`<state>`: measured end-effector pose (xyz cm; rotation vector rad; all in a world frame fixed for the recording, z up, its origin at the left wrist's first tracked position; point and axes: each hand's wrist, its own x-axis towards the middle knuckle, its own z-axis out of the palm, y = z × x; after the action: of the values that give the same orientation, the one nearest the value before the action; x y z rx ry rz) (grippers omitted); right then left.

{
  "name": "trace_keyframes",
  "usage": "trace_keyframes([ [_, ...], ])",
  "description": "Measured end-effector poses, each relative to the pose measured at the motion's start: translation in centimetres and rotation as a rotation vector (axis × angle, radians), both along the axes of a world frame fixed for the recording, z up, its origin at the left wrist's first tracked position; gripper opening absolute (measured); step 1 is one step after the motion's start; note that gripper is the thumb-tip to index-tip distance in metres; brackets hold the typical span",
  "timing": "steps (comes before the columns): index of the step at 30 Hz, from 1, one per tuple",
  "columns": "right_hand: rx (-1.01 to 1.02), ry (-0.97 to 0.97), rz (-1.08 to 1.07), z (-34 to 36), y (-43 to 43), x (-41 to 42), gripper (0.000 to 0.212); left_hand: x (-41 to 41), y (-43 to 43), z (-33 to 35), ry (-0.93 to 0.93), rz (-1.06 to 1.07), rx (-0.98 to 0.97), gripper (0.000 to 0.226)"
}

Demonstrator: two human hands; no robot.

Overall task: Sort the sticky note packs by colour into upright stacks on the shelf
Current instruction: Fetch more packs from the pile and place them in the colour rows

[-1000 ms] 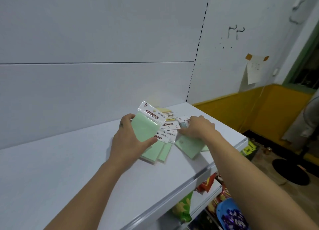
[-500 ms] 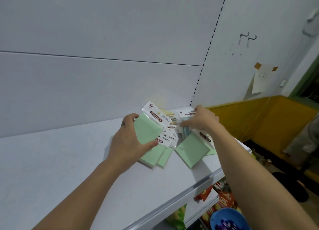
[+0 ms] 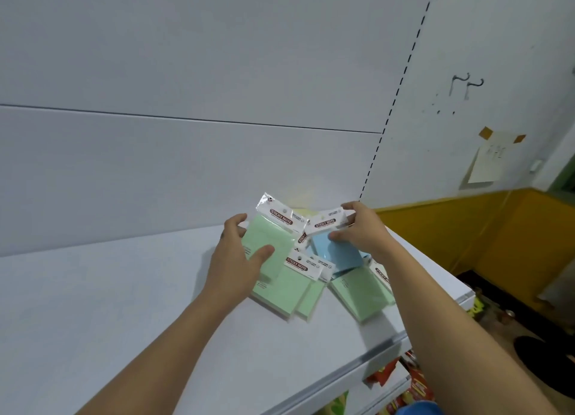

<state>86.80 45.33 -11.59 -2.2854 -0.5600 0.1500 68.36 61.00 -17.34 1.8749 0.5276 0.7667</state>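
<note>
A yellow pack [image 3: 299, 211] peeks out at the back of the shelf [image 3: 124, 321], mostly hidden behind glossy wrappers. Snack bags [image 3: 381, 375] under the shelf are cut off. The left hand [image 3: 239, 256] has its grip closed round a flat green pack [image 3: 264, 234]. The right hand [image 3: 361, 231] pinches a blue pack [image 3: 337, 254] above loose green packs [image 3: 357, 293] lying on the shelf.

The left hand [image 3: 235, 259] grips a green pack [image 3: 267, 243], thumb on its front, raised and tilted above the white shelf [image 3: 109, 315]. The right hand [image 3: 361, 231] pinches a blue pack [image 3: 337, 254] just beside it. More green packs [image 3: 357, 293] lie flat on the shelf below both hands.
</note>
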Motion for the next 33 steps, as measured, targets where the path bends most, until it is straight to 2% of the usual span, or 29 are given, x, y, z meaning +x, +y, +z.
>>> trace_keyframes([
  [4,-0.305,-0.006,0.144,0.0,-0.8,-0.5,0.101,0.3,0.3,-0.6,-0.027,-0.011,-0.022,0.039],
  [6,-0.431,-0.074,0.111,-0.1,-0.8,-0.7,0.1,0.3,0.3,-0.5,-0.045,-0.03,-0.057,0.032],
  [9,-0.461,-0.155,0.032,-0.1,-0.7,-1.0,0.095,0.2,0.3,-0.3,-0.068,-0.041,-0.098,0.026],
  [11,-0.43,-0.169,-0.004,0.1,-0.7,-1.2,0.083,0.1,0.4,-0.2,-0.085,-0.053,-0.14,0.022],
  [14,-0.354,-0.232,-0.045,0.7,-1.0,-1.4,0.047,-0.1,0.7,0.1,-0.096,-0.074,-0.168,0.021],
  [17,-0.283,-0.284,-0.06,2.0,-1.4,-1.5,0.029,-0.4,1.1,0.7,-0.108,-0.084,-0.197,0.019],
  [21,-0.21,-0.411,-0.107,4.2,-1.7,-2.0,0.03,-0.9,2.0,1.9,-0.108,-0.038,-0.227,0.012],
  [24,-0.044,-0.482,-0.089,5.5,-1.0,-2.8,0.021,-2.0,3.0,3.0,-0.056,-0.06,-0.171,0.013],
  [28,0.177,-0.419,0.029,6.0,2.0,-4.3,0.016,-5.2,5.5,4.3,0.02,-0.052,-0.065,0.014],
  [33,0.278,-0.314,0.212,5.0,8.4,-7.9,0.017,-10.9,9.3,5.6,-0.033,0.093,-0.029,0.013],
])
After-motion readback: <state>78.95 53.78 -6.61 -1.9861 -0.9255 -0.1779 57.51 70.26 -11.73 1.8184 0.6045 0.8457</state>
